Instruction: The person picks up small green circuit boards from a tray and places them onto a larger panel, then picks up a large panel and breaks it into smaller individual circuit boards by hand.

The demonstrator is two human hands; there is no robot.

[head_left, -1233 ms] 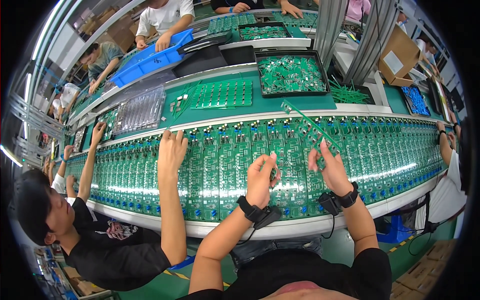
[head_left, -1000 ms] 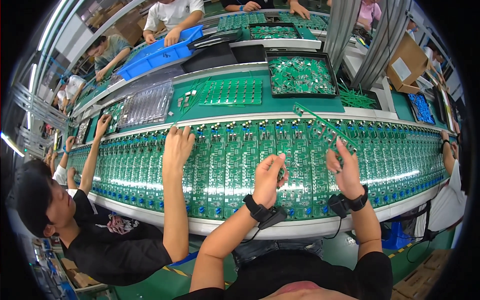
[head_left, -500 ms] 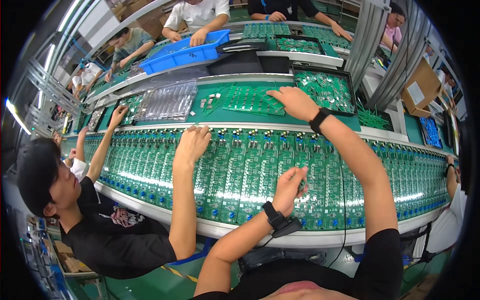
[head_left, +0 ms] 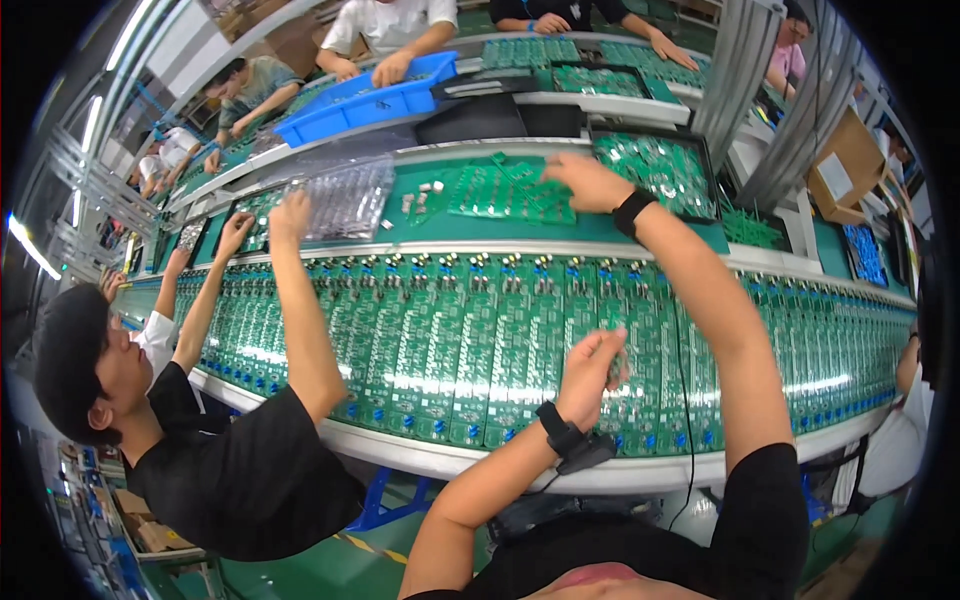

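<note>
Over the long rows of green circuit boards (head_left: 480,350), my left hand (head_left: 590,375) is closed with its fingers curled in. Something small is partly visible in its grip, but it blends with the boards behind. My right hand (head_left: 590,184) reaches to the far side, beside the right end of a green board panel (head_left: 485,190) on a green mat. Its thumb and fingers are bent together; what is between the fingertips is too small to make out. A loose thin green piece (head_left: 500,160) lies at the panel's far edge. Dark bands circle both wrists.
A black tray of small green boards (head_left: 655,175) stands right of my right hand. Clear plastic trays (head_left: 345,200) lie left of the panel. At my left a co-worker (head_left: 210,440) reaches across the line. A black cable (head_left: 686,400) hangs before the boards. Beyond is a blue bin (head_left: 370,98).
My right hand has moved slightly right, away from the panel, and a thin green piece there has shifted. My left hand moved slightly right. The co-worker's near hand swung left to the clear trays.
</note>
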